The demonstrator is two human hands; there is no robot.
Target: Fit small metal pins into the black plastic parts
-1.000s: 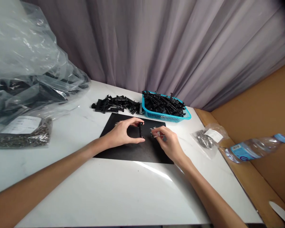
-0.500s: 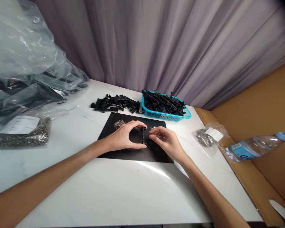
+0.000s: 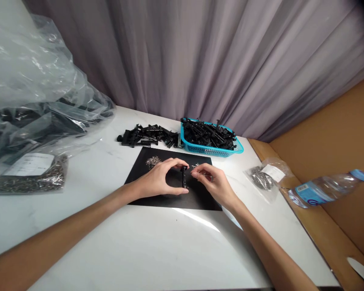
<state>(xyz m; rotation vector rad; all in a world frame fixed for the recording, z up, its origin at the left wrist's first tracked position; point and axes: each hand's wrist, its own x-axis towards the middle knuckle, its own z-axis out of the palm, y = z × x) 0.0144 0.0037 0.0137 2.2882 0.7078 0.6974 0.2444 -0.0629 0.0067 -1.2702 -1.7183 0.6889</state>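
My left hand (image 3: 157,178) grips a small black plastic part (image 3: 184,178) upright by its ends, between the thumb and the fingers. Just right of it, my right hand (image 3: 212,180) is closed in a pinch on a thin silvery metal piece (image 3: 205,174), too small to make out fully. Both hands are over a black mat (image 3: 172,202). On the mat, a pile of tiny metal pieces (image 3: 153,161) lies beyond my left hand, and a smaller silvery pile (image 3: 195,166) shows behind my right fingertips.
A blue basket (image 3: 212,152) full of black plastic parts stands at the back, with more loose parts (image 3: 151,133) to its left. Clear bags (image 3: 33,178) are at the left. A bag of metal pieces (image 3: 262,178) and a water bottle (image 3: 324,188) lie at the right.
The whole view has shifted slightly, so things sit a little lower. Both hands keep nearly the same pose, the black part and the metal piece still held close together.
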